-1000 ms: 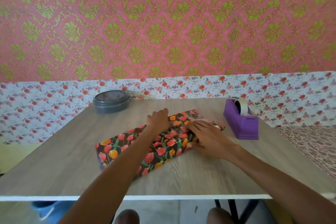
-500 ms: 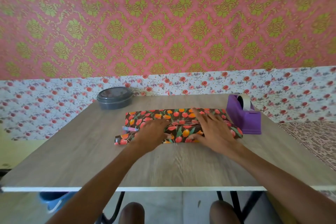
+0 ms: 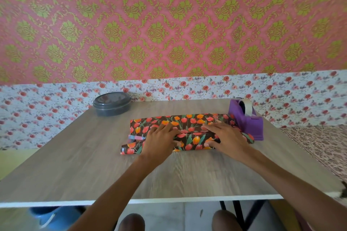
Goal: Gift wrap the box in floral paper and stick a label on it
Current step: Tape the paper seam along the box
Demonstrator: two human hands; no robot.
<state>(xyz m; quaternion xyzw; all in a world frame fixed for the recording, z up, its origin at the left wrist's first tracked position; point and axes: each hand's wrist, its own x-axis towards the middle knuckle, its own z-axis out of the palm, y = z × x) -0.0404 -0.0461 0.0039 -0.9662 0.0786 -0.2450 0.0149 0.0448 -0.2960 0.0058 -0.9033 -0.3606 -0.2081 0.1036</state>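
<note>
1. Under the near left edge of the table [image 3: 75, 170], a blue object [image 3: 54, 215] is showing only in part, blurred and cut off by the tabletop.
2. At the far left, a grey lidded container [image 3: 112, 103] is sitting close to the far edge, with bare wood lying open on its near side.
3. The box, wrapped in floral paper [image 3: 187, 120], is lying across the middle of the table, well back from the near edge.
4. At its left end the paper is gaping, and a pink-and-blue strip [image 3: 136, 137] is poking out. What it is cannot be told.
5. The left hand [image 3: 159, 140] is pressing flat on the paper, fingers straight and spread, grasping nothing.
6. The right hand [image 3: 228, 137] is lying flat beside it in the same way, fingers straight, hiding part of the paper's right end.
7. A purple tape dispenser [image 3: 247, 120] is standing just beside that end, near the table's right edge. Whether the two are touching cannot be told.
</note>
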